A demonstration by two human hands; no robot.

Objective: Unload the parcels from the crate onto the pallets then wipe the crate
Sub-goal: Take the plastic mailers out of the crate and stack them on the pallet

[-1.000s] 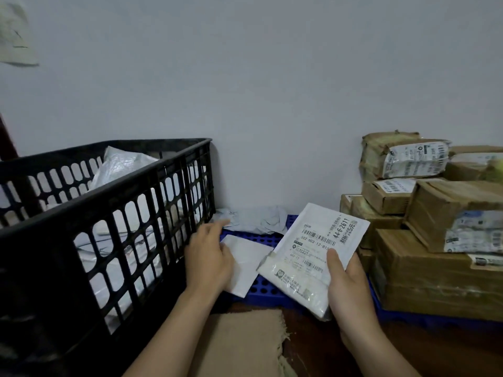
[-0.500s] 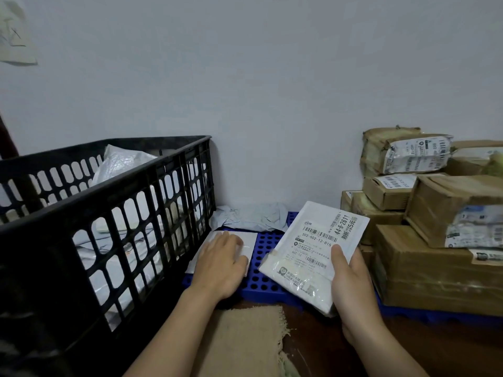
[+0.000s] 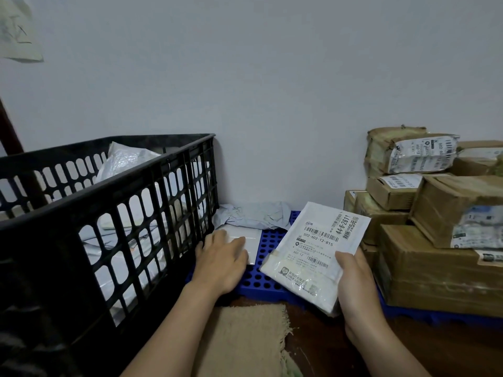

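Observation:
A black slotted crate (image 3: pixel 130 208) stands at the left with several white and grey parcels (image 3: pixel 125 164) inside. A blue perforated pallet (image 3: pixel 268 254) lies against the wall to its right. My left hand (image 3: pixel 221 261) rests flat on a small white envelope (image 3: pixel 249 239) lying on the pallet beside the crate. My right hand (image 3: pixel 353 284) holds a white labelled mailer parcel (image 3: pixel 315 254) tilted above the pallet. A crumpled grey bag parcel (image 3: pixel 253 216) lies at the pallet's back by the wall.
Brown taped cardboard boxes (image 3: pixel 435 240) are stacked on the pallet at the right. A beige mat (image 3: pixel 245 341) lies on the dark floor near me. A plain wall (image 3: pixel 272 91) closes off the back. A paper (image 3: pixel 16 31) hangs at top left.
My left hand has pushed the small white envelope back and left against the crate and pressed it flat. The mailer in my right hand has stayed nearly still.

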